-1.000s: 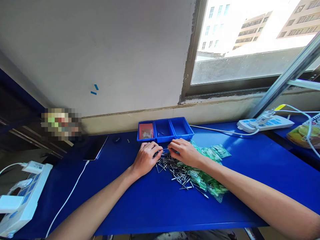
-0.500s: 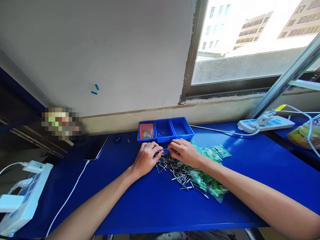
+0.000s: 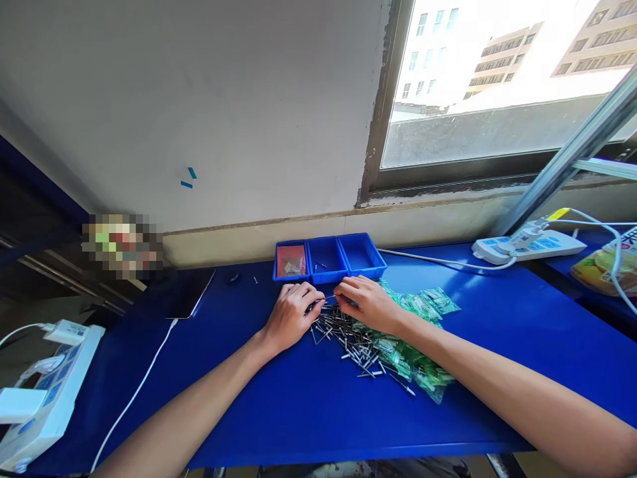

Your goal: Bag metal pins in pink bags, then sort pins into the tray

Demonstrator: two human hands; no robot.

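My left hand [image 3: 294, 313] and my right hand [image 3: 369, 304] face each other over the far end of a pile of blind rivets [image 3: 355, 342]. Fingers on both are closed in a pinch. A thin metal rivet [image 3: 330, 297] spans the short gap between the fingertips, one end in each hand; the fingers cover its ends. Small green-tinted clear plastic bags [image 3: 415, 355] lie in a heap beside the pile, partly beneath my right hand and forearm.
Behind my hands stand three joined blue bins [image 3: 368, 255], the left one holding a reddish packet [image 3: 291, 260], the middle one a few small pieces. A phone [image 3: 192, 299] charges at left. Power strips [image 3: 532, 245] with cables sit at both sides. A wall and window rise behind.
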